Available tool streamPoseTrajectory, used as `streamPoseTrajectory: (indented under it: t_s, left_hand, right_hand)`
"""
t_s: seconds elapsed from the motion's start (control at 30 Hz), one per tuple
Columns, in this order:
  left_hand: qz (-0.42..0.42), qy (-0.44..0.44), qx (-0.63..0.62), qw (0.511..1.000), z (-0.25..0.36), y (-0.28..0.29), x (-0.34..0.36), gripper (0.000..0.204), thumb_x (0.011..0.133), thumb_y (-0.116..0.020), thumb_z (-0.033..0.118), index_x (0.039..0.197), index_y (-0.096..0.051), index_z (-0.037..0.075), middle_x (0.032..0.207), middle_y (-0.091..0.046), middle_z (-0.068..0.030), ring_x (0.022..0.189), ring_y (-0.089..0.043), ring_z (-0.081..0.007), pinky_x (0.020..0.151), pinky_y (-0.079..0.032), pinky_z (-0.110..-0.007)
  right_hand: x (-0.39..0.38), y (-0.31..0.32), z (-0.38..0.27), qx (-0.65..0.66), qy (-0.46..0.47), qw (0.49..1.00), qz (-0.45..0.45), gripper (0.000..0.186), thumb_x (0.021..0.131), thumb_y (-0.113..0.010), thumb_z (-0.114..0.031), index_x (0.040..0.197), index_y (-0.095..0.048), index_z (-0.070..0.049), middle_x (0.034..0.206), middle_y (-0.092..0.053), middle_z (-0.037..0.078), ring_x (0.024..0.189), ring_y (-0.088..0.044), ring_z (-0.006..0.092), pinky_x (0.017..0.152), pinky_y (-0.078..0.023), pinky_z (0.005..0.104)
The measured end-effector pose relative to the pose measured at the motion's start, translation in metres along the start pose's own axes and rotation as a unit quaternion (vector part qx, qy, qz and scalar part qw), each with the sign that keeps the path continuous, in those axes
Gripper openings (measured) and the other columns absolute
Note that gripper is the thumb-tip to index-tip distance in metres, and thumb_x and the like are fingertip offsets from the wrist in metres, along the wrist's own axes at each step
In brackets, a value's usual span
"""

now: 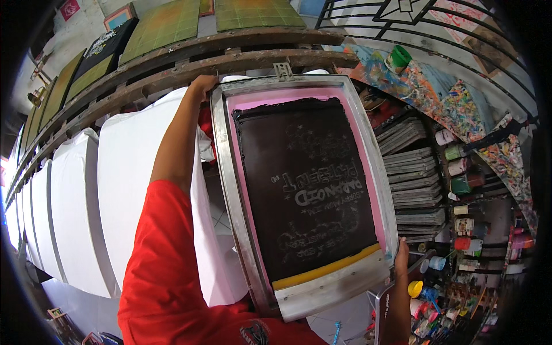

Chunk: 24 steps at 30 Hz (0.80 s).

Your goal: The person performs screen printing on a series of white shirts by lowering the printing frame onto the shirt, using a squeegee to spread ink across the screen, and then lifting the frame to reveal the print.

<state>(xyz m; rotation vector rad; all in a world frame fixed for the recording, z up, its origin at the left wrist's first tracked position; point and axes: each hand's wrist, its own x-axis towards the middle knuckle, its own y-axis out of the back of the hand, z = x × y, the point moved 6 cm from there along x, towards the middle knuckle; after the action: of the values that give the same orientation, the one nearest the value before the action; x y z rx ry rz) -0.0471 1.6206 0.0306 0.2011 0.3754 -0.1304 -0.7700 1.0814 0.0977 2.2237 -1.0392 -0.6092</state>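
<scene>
A screen printing frame (221,149) with a metal border and pink mesh lies in front of me. Black ink (305,172) covers most of its mesh, with faint lettering and drawings showing through. Across the near end rests a squeegee (333,287) with a yellow blade and a pale, broad holder. My left hand (205,85) is closed at the frame's far left corner, its fingertips partly hidden. Low on the right side, my right hand (401,257) grips the frame's edge beside the squeegee; some of its fingers are out of sight.
White fabric-covered boards (141,155) line the left. Behind them run brown rails (230,54) and green-yellow boards (161,29). Stacked frames (411,172) sit at the right, near paint containers (460,184). A green tub (398,58) stands on a paint-spattered surface (437,98).
</scene>
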Motion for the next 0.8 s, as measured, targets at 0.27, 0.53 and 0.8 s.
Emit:
streamPoseTrajectory:
  t_s: [0.27,0.53,0.8]
  left_hand:
    - [0.264,-0.278,0.188,0.904,0.031,0.010,-0.105,0.061,0.085,-0.064,0.046,0.113,-0.056,-0.008,0.116,-0.056,-0.0294,0.102,-0.056,-0.0426,0.092,-0.046,-0.044]
    - [0.117,-0.346,0.125,0.922,0.018,0.021,-0.384,0.054,0.090,-0.062,0.015,0.138,-0.042,0.002,0.140,-0.047,-0.0136,0.130,-0.046,-0.0252,0.104,-0.039,-0.040]
    - [0.311,0.008,0.134,0.941,-0.108,0.064,-0.659,0.028,0.094,-0.057,0.016,0.116,-0.061,-0.002,0.115,-0.062,-0.0164,0.104,-0.058,-0.0216,0.091,-0.048,-0.036]
  right_hand:
    - [0.093,-0.002,-0.180,-0.061,0.178,0.982,-0.003,0.042,0.099,-0.047,-0.042,0.093,-0.065,-0.005,0.079,-0.058,-0.002,0.071,-0.050,0.0090,0.063,-0.039,0.0260]
    - [0.295,-0.211,-0.426,-0.045,0.387,0.917,-0.087,0.034,0.089,-0.065,-0.032,0.090,-0.070,0.002,0.075,-0.067,0.008,0.071,-0.060,0.0162,0.068,-0.046,0.0329]
    - [0.427,-0.326,-0.478,-0.224,0.363,0.897,-0.115,0.044,0.073,-0.070,-0.035,0.084,-0.068,0.008,0.071,-0.066,0.017,0.068,-0.065,0.0264,0.063,-0.048,0.0411]
